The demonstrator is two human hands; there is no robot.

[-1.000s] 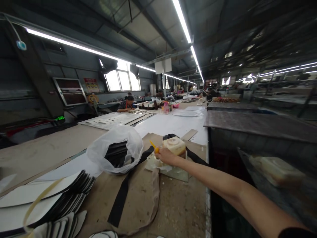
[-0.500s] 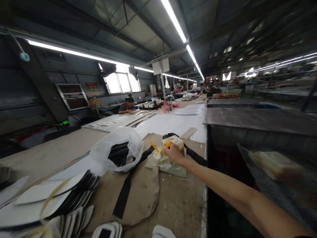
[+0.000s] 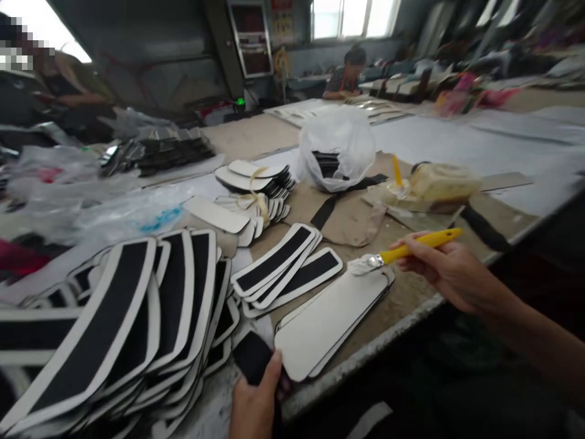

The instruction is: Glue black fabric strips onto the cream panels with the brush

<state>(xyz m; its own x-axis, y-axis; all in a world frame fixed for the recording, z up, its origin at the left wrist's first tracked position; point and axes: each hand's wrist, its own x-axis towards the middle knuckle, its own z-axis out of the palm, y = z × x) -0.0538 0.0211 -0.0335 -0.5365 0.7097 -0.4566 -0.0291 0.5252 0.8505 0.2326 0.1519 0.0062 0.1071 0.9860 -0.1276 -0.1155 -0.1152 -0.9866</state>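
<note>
Clenching black strip (image 3: 253, 358) in left grip (image 3: 253, 410) at 6 o'clock, partly covered by fingers. Seemingly finished at 8 o'clock: strip-bearing pieces (image 3: 98, 323), overlapping, cut off at frame edge, uncountable. Bare of strips at 5 o'clock: pale pieces (image 3: 326, 323) on tabletop (image 3: 311, 204). Grasping yellow brush (image 3: 423, 244) in right grip (image 3: 450, 268), 4 o'clock; touching far end of top piece with whitened bristles. Unclear how much coated. Apparently unstarted, 10 o'clock: plain bundle (image 3: 249, 177). Blurred at 2 o'clock: yellowish container (image 3: 443, 182). Half hidden inside plastic bag (image 3: 359, 143), 1 o'clock: dark pieces (image 3: 325, 161).

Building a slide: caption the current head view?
Right hand holds a yellow-handled paintbrush at stacked white panels, left hand at their near end.
</note>
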